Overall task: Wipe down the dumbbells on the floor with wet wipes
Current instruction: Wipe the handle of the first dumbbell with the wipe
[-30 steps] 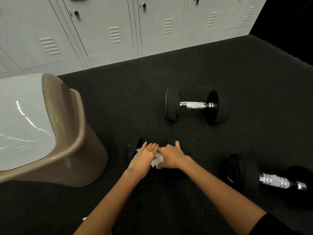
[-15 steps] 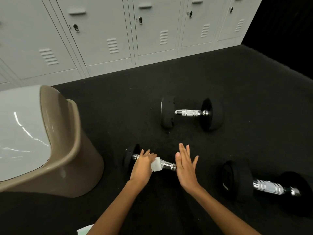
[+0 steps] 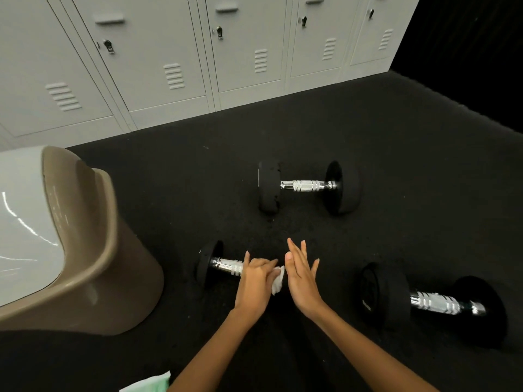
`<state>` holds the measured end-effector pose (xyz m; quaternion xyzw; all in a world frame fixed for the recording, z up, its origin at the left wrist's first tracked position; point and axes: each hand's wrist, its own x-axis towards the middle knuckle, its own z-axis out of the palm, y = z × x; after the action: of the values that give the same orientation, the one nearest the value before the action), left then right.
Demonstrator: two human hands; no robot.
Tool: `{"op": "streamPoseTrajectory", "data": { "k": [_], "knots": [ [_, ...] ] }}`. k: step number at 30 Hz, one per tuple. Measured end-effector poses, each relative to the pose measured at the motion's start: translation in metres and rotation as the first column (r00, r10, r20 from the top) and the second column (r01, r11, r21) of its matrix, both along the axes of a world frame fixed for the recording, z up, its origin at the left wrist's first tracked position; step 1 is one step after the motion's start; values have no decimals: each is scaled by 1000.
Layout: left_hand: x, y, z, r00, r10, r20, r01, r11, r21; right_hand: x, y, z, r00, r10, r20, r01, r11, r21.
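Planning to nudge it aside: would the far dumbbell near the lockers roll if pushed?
Probably: the far dumbbell lies on its side on rounded black heads, free of anything. It likely feels heavy for its size, with thick heads. Its ridged chrome handle should grip well.

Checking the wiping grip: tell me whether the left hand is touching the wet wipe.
Touching. The head view shows the left hand pinching the white wet wipe against the near dumbbell.
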<state>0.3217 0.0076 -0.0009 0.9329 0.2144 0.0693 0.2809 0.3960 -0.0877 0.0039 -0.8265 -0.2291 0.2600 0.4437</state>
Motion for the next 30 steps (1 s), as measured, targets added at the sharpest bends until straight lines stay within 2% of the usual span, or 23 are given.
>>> {"op": "streamPoseTrajectory", "data": {
  "k": [3,6,9,11,18,23,27,30],
  "knots": [
    [-2,1,6,993,-86,-86,96,989,114,0,0,-1,1000,-10,11,10,1000,2],
    [1,7,11,955,-181,-234,231,950,210,-2,1,0,1000,-10,20,10,1000,-7],
    [7,10,19,908,-200,-367,325,890,320,-4,-1,-1,999,-3,40,3,1000,-14],
    [9,8,22,898,-176,-402,333,870,364,-4,-2,-2,998,6,59,-5,1000,-25],
    [-2,21,18,918,-67,-390,260,846,465,0,-2,-3,996,27,85,-22,998,-59],
    [-12,23,17,931,-44,-362,212,873,440,0,-2,-6,993,28,118,-20,998,-68],
    [-16,6,17,951,-123,-282,217,918,331,2,-1,-5,996,17,93,-12,998,-57],
    [-18,-1,15,944,-186,-273,274,902,335,4,1,-4,996,6,89,-1,998,-55]
  ]
}}
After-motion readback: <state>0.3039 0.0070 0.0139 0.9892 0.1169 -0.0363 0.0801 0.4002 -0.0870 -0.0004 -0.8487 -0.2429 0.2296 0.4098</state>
